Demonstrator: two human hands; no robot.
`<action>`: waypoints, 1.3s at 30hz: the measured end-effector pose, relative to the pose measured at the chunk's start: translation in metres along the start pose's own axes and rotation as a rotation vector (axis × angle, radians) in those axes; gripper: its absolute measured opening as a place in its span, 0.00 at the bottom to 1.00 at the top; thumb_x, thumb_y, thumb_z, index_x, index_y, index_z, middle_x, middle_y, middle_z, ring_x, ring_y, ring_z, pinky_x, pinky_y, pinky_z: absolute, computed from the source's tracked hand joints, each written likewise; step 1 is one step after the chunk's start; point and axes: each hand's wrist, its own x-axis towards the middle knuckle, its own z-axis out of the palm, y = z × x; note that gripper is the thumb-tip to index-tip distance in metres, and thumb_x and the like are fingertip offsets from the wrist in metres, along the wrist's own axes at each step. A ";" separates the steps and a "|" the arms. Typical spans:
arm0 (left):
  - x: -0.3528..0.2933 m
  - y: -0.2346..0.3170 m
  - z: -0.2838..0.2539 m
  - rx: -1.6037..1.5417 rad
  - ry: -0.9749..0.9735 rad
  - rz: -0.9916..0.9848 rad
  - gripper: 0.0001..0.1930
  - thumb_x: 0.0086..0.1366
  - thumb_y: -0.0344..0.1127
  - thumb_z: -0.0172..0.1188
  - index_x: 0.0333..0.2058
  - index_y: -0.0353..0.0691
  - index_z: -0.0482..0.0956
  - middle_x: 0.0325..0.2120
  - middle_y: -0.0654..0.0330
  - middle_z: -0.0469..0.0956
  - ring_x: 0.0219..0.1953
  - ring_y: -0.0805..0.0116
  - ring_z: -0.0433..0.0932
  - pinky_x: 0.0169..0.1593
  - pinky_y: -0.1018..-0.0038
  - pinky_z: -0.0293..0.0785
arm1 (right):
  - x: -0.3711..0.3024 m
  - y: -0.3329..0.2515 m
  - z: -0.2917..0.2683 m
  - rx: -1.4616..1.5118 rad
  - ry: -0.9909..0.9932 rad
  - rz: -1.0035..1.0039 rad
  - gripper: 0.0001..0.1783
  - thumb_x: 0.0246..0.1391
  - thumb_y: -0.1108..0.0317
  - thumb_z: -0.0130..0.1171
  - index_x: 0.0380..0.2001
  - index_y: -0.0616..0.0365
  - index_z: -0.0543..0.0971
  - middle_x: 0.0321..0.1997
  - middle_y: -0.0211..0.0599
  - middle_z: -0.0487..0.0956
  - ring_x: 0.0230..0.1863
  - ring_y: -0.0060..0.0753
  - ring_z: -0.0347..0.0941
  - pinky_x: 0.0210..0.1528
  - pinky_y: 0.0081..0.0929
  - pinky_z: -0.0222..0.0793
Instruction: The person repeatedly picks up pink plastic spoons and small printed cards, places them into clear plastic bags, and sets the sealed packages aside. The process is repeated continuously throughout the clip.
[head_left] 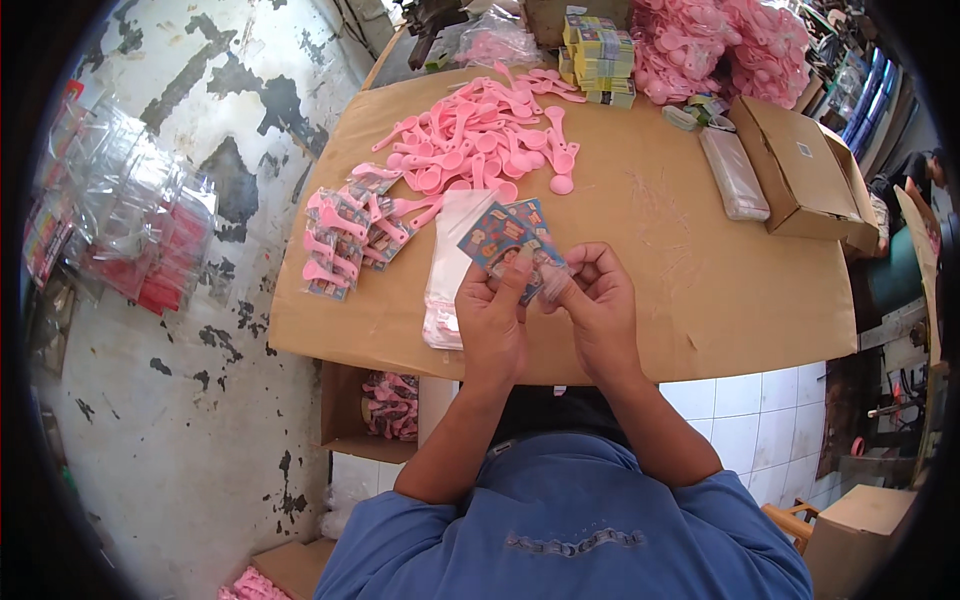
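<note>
Two or more blue printed cards (488,232) are fanned out above the near middle of the table. My left hand (496,325) is closed on them from the left, its thumb lying across their face. On their lower right side my right hand (604,312) pinches the edge of the cards, fingers curled. A stack of clear plastic bags (447,268) lies flat beside and partly behind my left hand. Beyond it spreads a heap of pink measuring spoons (470,135). To the left, several bagged packs of a pink spoon with a card (335,245) overlap one another.
Bundled stacks of yellow-edged cards (598,58) stand at the back, next to big bags of pink spoons (715,45). At the right are a pack of clear bags (735,172) and a cardboard box (795,170). Hanging plastic packs (130,220) occupy the left wall.
</note>
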 end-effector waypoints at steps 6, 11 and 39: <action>-0.004 -0.006 -0.002 0.027 0.009 0.035 0.13 0.71 0.29 0.62 0.52 0.37 0.78 0.47 0.59 0.83 0.47 0.73 0.82 0.52 0.72 0.79 | 0.003 -0.004 -0.005 -0.214 -0.071 0.040 0.11 0.66 0.68 0.62 0.47 0.63 0.79 0.35 0.29 0.81 0.33 0.15 0.74 0.37 0.17 0.73; 0.001 0.010 0.019 -0.117 -0.053 0.083 0.27 0.71 0.22 0.53 0.67 0.39 0.64 0.58 0.48 0.76 0.62 0.60 0.76 0.62 0.64 0.75 | -0.003 -0.006 -0.005 -0.148 -0.060 0.114 0.10 0.65 0.68 0.63 0.45 0.63 0.81 0.32 0.29 0.81 0.31 0.14 0.74 0.32 0.16 0.72; 0.034 0.046 -0.048 -0.393 0.112 0.055 0.19 0.77 0.44 0.54 0.60 0.41 0.71 0.31 0.67 0.73 0.32 0.77 0.72 0.43 0.74 0.74 | 0.143 -0.052 -0.032 -1.218 -0.236 -0.394 0.09 0.60 0.67 0.62 0.35 0.64 0.80 0.28 0.42 0.78 0.27 0.36 0.75 0.32 0.33 0.71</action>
